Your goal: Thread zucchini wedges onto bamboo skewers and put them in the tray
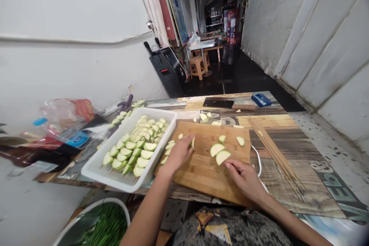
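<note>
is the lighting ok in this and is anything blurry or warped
In the head view, light falls softly over the cutting board, left hand and right hand, without harsh shadows; in the head view, the far shelves look dim and soft; in the head view, the dark floor has a pale sheen; in the head view, wide-angle distortion seems to tilt the wall panels.

head view | close above table [288, 142] | faces forward and down | far end dim, possibly shelving [216, 21]
</note>
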Demonstrator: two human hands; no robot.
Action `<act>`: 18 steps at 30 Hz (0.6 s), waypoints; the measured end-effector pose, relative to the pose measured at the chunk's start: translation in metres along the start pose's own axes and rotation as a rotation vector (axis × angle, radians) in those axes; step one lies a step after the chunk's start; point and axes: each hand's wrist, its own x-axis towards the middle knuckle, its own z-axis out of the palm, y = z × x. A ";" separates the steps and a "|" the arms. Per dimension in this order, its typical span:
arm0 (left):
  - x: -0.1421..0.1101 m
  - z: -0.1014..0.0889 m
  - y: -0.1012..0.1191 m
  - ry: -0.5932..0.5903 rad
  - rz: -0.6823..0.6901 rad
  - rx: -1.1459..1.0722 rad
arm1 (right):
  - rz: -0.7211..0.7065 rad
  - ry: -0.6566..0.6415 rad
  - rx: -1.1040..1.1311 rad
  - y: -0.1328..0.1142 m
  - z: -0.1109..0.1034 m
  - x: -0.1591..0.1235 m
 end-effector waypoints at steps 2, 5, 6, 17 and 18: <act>0.001 0.003 0.001 0.014 -0.008 -0.074 | 0.000 0.003 -0.002 -0.001 0.000 0.000; 0.002 0.007 0.004 0.065 -0.103 -0.177 | 0.002 0.002 0.016 -0.002 -0.001 -0.002; 0.002 0.008 0.005 0.106 -0.144 -0.218 | 0.002 -0.001 0.024 -0.003 -0.002 -0.002; 0.016 -0.004 0.031 0.281 -0.574 -1.264 | -0.066 -0.047 -0.022 -0.022 -0.007 -0.006; 0.016 -0.006 0.033 0.260 -0.627 -1.362 | -0.076 -0.060 -0.031 -0.024 -0.007 -0.005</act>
